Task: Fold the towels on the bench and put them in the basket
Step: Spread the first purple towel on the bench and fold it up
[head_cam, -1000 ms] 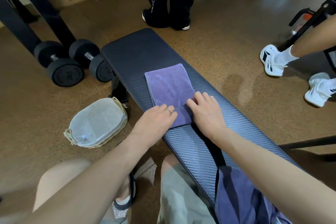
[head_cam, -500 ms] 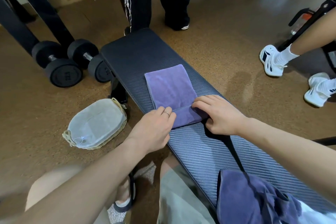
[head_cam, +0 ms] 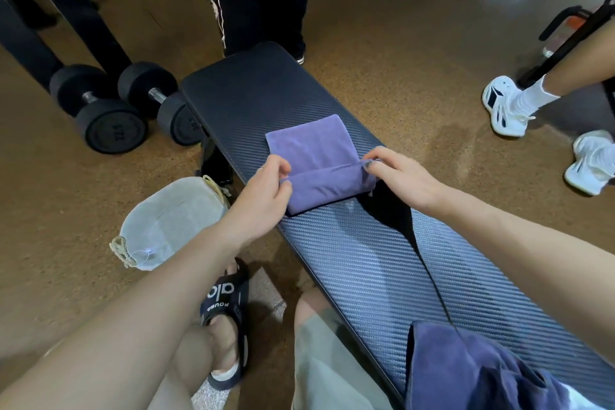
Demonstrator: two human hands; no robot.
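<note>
While my left hand (head_cam: 266, 188) pinches the towel's (head_cam: 319, 160) near-left corner and my right hand (head_cam: 397, 176) pinches its near-right corner, the near edge is lifted and doubled over toward the far half. Both wrists sit low over the bench (head_cam: 366, 263), my forearms angled inward from either side. Bare padding runs beyond the towel to the bench's far end. On the floor just left of the bench sits the basket (head_cam: 169, 220), with two dumbbells (head_cam: 133, 110) farther off.
</note>
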